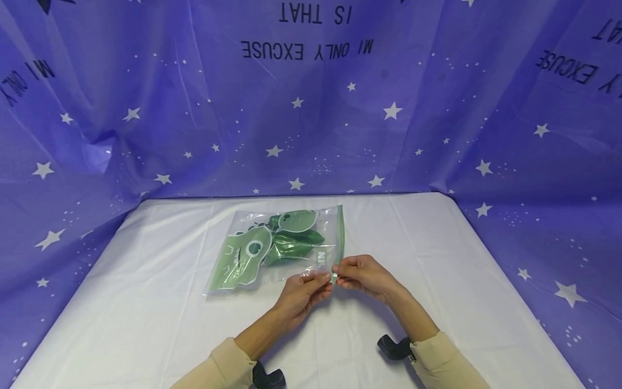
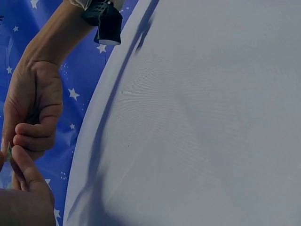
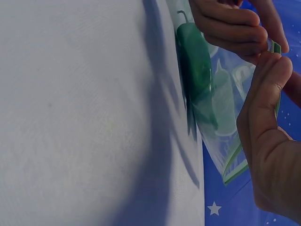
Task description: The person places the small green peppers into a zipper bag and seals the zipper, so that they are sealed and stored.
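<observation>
A clear zip bag (image 1: 264, 278) with a green cartoon dinosaur print lies across the white table, its green-edged zip end on the right. Inside are green peppers (image 1: 291, 246); one pepper (image 3: 194, 61) shows its curved stem in the right wrist view. At the near corner of the zip edge, my left hand (image 1: 303, 297) pinches the bag between thumb and fingers. Just right of it, my right hand (image 1: 366, 278) pinches the same corner, where a small white piece (image 1: 334, 276) shows between the hands. In the right wrist view the zip strip (image 3: 235, 162) hangs in a loop.
White cloth covers the table (image 1: 146, 324). A purple curtain (image 1: 320, 135) with stars and lettering stands behind and along both sides. Black wrist devices (image 1: 394, 347) sit at both sleeves.
</observation>
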Demonstrator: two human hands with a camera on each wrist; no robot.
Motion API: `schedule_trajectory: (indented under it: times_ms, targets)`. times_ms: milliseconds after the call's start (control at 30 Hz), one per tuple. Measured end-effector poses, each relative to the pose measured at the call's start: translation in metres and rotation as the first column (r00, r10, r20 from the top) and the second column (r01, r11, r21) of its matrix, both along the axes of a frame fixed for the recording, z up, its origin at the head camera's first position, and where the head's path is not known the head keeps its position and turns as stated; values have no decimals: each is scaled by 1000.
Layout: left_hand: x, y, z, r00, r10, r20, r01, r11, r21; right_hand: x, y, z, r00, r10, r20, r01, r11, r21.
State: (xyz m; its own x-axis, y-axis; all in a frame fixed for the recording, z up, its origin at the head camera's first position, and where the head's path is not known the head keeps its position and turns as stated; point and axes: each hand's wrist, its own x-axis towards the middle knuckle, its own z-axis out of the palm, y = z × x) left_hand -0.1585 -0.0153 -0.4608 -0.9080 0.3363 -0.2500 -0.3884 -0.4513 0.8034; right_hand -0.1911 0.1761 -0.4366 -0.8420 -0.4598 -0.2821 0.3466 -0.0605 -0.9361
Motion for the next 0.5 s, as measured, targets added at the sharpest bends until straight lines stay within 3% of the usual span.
schedule_trajectory:
  times_ms: [167,367,500]
  targets:
    - [0,3,2,998,33,-60,-37,997,-71,1,0,0,999,-14,-46,15,999,33]
    - [2,7,5,992,72,-105,-85,989,-121,2,1,-2,993,41,-114,-26,991,129]
    - [3,7,6,989,81,-121,-99,984,-150,1,1,-1,993,4,-119,13,990,138]
